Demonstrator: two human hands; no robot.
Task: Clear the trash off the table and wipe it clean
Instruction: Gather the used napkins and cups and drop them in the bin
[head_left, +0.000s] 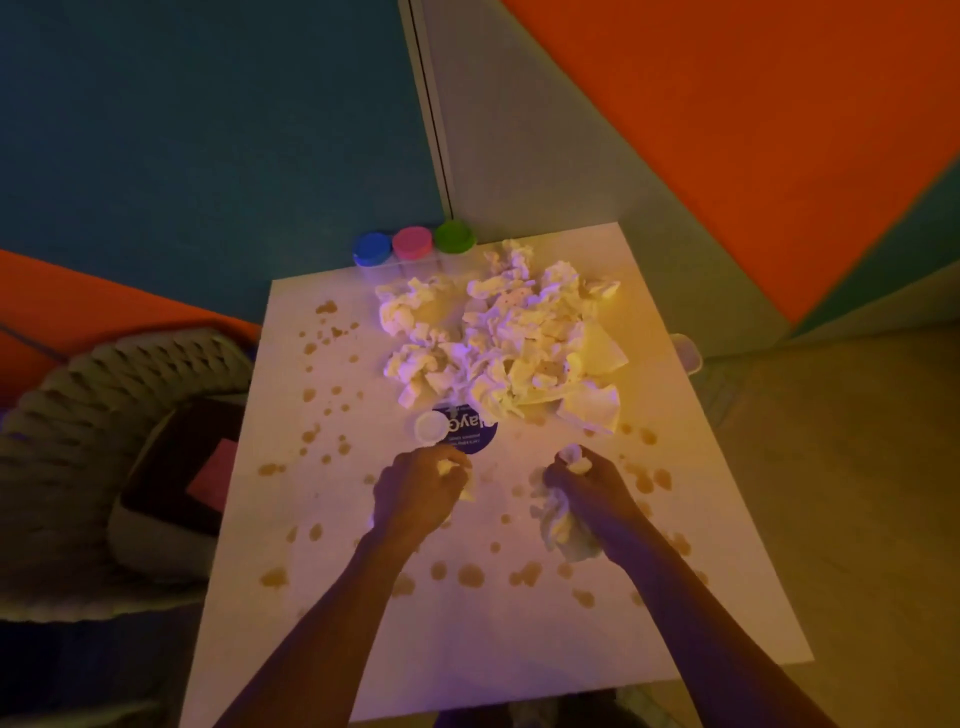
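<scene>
A white table (467, 639) is dotted with brown stains (470, 576). A big heap of crumpled white tissues (498, 338) lies on its far half. My left hand (415, 493) grips a crumpled tissue (451, 467) near the table's middle. My right hand (587, 488) grips a larger wad of tissue (561, 530) that hangs down onto the tabletop. Just beyond my left hand lie a small white cap (430, 427) and a round dark blue label or lid (475, 431), partly under the heap.
Three jars with blue (372, 248), pink (412, 242) and green (455, 236) lids stand at the table's far left edge. A knitted seat (78, 415) holding a dark flat object (182, 467) is on the left. A pale bin rim (688, 351) shows past the right edge.
</scene>
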